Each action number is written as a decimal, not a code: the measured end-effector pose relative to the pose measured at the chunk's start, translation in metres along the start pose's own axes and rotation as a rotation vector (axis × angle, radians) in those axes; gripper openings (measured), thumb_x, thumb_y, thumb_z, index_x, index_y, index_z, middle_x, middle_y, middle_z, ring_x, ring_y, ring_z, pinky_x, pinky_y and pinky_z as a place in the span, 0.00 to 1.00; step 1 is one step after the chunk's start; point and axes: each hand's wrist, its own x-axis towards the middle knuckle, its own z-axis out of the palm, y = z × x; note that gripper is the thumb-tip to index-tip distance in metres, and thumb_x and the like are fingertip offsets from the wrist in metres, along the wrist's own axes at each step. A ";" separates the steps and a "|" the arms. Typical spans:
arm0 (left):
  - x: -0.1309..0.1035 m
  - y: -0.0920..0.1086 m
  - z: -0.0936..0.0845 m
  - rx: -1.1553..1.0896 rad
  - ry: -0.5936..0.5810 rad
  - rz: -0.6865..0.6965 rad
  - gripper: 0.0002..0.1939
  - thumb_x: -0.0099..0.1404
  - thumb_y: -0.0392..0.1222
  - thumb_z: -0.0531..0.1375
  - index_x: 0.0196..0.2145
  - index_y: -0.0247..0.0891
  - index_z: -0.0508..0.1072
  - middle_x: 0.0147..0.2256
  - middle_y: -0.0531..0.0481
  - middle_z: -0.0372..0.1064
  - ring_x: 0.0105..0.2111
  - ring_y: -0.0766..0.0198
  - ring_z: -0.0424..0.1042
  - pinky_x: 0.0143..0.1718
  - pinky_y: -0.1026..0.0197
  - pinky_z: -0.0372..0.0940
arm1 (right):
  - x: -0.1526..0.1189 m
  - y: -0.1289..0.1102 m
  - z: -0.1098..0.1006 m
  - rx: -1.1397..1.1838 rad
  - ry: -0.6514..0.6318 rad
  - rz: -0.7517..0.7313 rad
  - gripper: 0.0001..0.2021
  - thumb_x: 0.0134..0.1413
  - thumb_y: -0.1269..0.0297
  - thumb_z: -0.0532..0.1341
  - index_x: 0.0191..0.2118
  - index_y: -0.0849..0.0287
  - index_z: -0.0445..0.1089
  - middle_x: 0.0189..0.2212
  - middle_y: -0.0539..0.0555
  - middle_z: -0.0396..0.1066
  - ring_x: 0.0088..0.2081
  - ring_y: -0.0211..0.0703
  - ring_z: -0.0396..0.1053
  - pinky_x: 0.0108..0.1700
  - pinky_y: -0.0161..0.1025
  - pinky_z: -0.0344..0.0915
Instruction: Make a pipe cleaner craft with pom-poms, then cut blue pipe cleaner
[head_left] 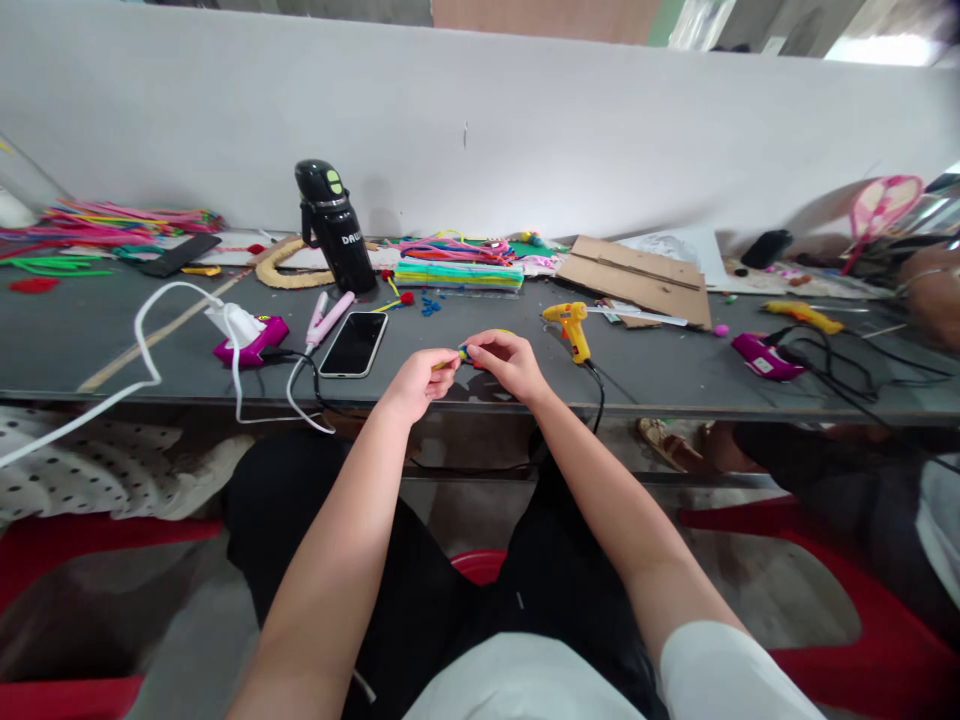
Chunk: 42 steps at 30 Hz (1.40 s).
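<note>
Capped black bottle beyond hands

A plain pale white short-sleeved fabric top is worn over the torso, its rounded lower edge shown at the lap. The upper right arm is covered by a loose matching white sleeve, ended near the elbow. The legs are clothed in loose black fabric trousers, marked at the front by a tiny pale fleck. Both forearms are left uncovered, and the left hand and right hand are ungloved.
</note>
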 end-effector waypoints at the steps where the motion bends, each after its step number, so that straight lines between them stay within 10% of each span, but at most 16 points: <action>1: 0.000 0.000 0.000 -0.004 -0.002 -0.002 0.10 0.58 0.40 0.59 0.22 0.35 0.65 0.15 0.61 0.41 0.12 0.76 0.42 0.15 0.68 0.38 | 0.000 0.000 0.000 -0.004 0.004 -0.001 0.18 0.48 0.49 0.70 0.37 0.58 0.76 0.38 0.55 0.77 0.38 0.42 0.73 0.41 0.39 0.73; 34: 0.003 0.004 -0.014 -0.095 -0.110 -0.120 0.11 0.60 0.40 0.59 0.21 0.35 0.65 0.12 0.62 0.39 0.10 0.76 0.41 0.13 0.69 0.40 | -0.002 0.003 0.002 -0.071 -0.053 -0.031 0.19 0.44 0.53 0.72 0.40 0.59 0.77 0.36 0.55 0.76 0.35 0.41 0.72 0.40 0.39 0.72; 42: -0.005 0.005 -0.016 -0.019 0.091 0.032 0.11 0.57 0.44 0.65 0.27 0.32 0.72 0.19 0.54 0.63 0.15 0.76 0.56 0.15 0.70 0.47 | -0.001 0.009 0.001 -0.040 0.001 -0.002 0.18 0.42 0.52 0.73 0.38 0.58 0.76 0.37 0.54 0.77 0.38 0.43 0.74 0.44 0.41 0.72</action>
